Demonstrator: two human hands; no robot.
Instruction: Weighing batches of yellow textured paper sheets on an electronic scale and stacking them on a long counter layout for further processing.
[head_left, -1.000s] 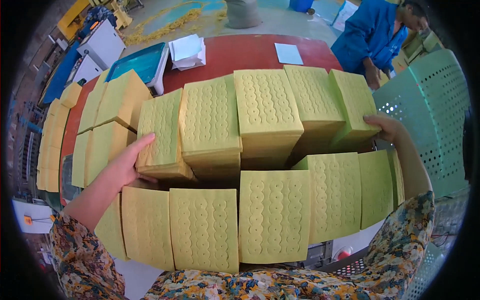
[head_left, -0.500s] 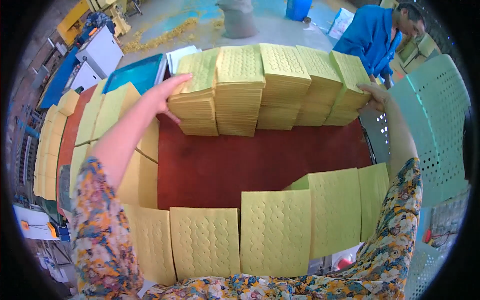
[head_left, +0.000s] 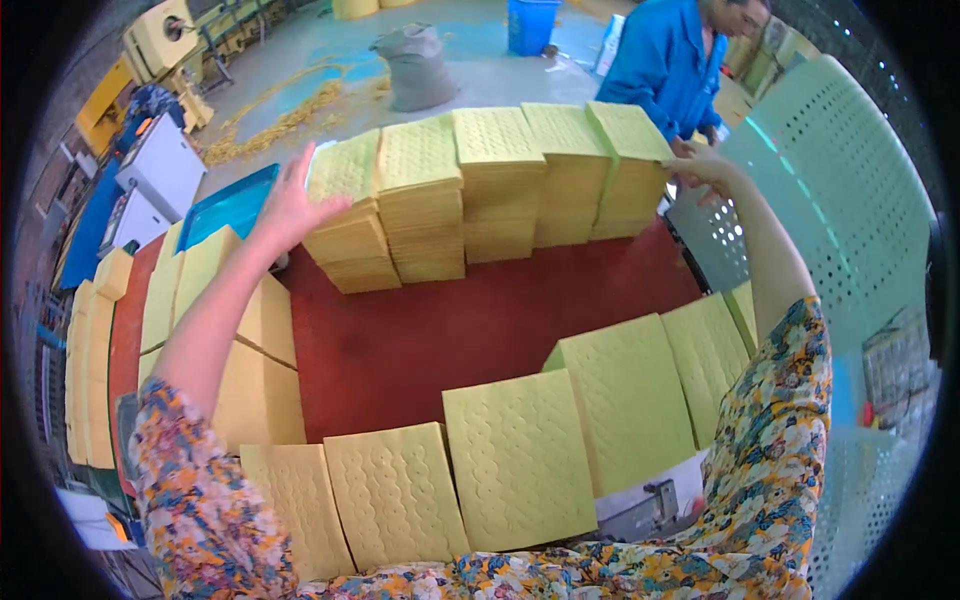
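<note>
A row of yellow embossed sheet stacks (head_left: 500,200) stands along the far side of a red table top (head_left: 480,330). At the row's left end my left hand (head_left: 292,208) is open, its thumb and fingers spread around the corner of the end stack. My right hand (head_left: 708,172) is by the right end of the row, fingers stretched out and apart, fingertips close to the end stack's top corner; whether they touch it I cannot tell. Closer to my body stands a second row of yellow stacks (head_left: 515,460), their dimpled tops facing up.
More yellow stacks (head_left: 255,370) line the left side, with a blue-green tray (head_left: 228,210) behind them. A perforated pale green panel (head_left: 830,200) rises at the right. Beyond the far row are a person in blue (head_left: 655,60), a grey sack (head_left: 415,70) and a blue bin (head_left: 533,25).
Both hands have loosened from the ends of the far row, and the left one has lifted with its fingers spread. The whole view has shifted and tilted.
</note>
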